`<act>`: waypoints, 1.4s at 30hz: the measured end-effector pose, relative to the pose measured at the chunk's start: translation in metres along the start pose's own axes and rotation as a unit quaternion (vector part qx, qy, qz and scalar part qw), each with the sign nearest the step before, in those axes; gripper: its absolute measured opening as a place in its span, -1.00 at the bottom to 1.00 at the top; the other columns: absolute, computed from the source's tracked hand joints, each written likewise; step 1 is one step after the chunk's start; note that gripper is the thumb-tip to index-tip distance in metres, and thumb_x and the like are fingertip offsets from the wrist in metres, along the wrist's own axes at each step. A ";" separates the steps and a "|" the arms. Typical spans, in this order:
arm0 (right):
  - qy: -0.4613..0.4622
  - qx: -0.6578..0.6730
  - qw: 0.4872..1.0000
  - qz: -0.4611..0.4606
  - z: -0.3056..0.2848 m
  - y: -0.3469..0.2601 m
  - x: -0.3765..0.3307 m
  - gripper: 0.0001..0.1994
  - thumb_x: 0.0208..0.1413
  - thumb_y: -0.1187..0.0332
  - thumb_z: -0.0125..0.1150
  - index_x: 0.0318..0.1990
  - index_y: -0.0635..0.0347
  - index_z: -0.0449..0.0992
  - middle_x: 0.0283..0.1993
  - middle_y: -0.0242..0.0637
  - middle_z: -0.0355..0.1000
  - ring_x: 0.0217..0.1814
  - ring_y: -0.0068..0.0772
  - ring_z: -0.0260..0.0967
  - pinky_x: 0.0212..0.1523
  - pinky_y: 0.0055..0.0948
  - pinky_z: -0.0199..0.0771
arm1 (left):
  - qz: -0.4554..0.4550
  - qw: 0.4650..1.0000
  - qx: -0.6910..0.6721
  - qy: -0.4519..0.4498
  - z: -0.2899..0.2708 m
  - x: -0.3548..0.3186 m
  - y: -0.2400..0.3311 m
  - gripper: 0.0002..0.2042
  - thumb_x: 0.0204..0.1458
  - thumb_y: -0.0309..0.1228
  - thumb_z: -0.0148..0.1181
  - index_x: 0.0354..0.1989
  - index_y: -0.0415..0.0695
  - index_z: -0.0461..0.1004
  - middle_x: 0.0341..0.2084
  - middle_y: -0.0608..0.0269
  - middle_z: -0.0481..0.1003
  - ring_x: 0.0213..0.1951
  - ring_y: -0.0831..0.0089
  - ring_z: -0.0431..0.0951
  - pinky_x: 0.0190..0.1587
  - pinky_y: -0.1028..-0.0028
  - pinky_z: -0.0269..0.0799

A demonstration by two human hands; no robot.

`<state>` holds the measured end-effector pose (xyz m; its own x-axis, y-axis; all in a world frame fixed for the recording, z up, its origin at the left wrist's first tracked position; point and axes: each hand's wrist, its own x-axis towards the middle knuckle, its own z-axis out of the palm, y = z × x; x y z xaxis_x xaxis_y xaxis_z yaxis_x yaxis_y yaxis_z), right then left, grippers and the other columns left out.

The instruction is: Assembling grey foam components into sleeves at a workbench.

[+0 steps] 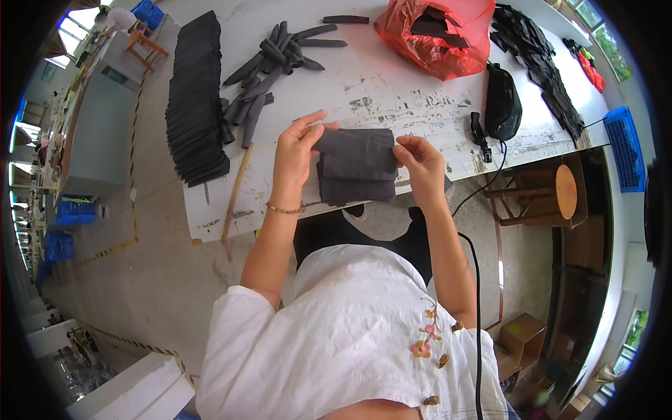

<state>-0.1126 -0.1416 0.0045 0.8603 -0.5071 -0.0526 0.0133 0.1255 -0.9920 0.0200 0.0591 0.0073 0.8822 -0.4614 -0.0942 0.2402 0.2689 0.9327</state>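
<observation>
Both my hands hold a small stack of folded dark grey fabric pieces (355,166) above the near edge of a white worktable (392,91). My left hand (296,150) grips the stack's left side, thumb on top. My right hand (421,164) pinches its right edge. A thin beaded bracelet sits on my left wrist.
A long row of stacked dark fabric pieces (196,98) lies at the table's left. Loose rolled dark pieces (276,59) lie behind. A red plastic bag (437,35) with dark pieces, a black pouch (501,105), more dark fabric (542,70), a wooden stool (546,192), and a blue crate (624,148) stand to the right.
</observation>
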 end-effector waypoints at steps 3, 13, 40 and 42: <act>0.023 -0.057 0.998 -0.024 0.008 0.003 0.010 -0.83 0.09 0.50 0.26 -0.18 0.35 0.51 -0.36 -0.41 0.46 -0.36 -0.66 0.34 -0.31 -0.65 0.38 | 0.010 0.999 0.034 0.019 -0.007 0.005 -0.007 -0.77 0.16 -0.49 0.08 -0.04 -0.24 0.49 -0.27 0.13 0.61 -0.35 0.62 0.56 -0.37 0.61 0.47; 0.107 -0.385 0.900 -0.175 -0.026 0.029 0.024 -0.87 0.04 0.47 0.26 -0.24 0.26 0.54 -0.35 -0.16 0.45 -0.38 -0.23 0.40 -0.32 -0.35 0.40 | 0.197 0.734 0.549 0.348 -0.146 0.073 -0.009 -0.75 -0.11 -0.26 0.38 -0.35 -0.17 0.56 -0.45 0.20 0.54 -0.39 0.31 0.57 -0.28 0.37 0.46; 0.127 -0.276 0.940 -0.153 -0.052 -0.001 0.024 -0.73 0.13 0.38 0.17 -0.07 0.27 0.32 -0.27 -0.13 0.31 -0.26 -0.29 0.24 -0.15 -0.38 0.29 | -0.098 0.960 -0.253 0.072 -0.020 0.066 -0.013 -0.64 0.11 -0.28 0.23 -0.08 -0.33 0.42 -0.15 0.03 0.54 -0.18 0.23 0.60 -0.15 0.34 0.59; 0.068 -0.308 0.931 -0.184 -0.024 -0.013 0.007 -0.59 -0.04 0.34 0.42 -0.16 0.24 0.28 -0.28 -0.14 0.27 -0.28 -0.27 0.22 -0.21 -0.37 0.29 | -0.113 0.955 -0.270 0.050 -0.004 0.059 -0.009 -0.64 0.12 -0.29 0.22 -0.05 -0.31 0.41 -0.13 0.05 0.53 -0.16 0.23 0.59 -0.13 0.34 0.58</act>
<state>-0.1193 -0.1674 0.0140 0.7822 -0.5279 0.3308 -0.0376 -0.5700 -0.8208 0.0719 0.0328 -0.0083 0.8106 -0.4840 -0.3297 0.5794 0.5804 0.5722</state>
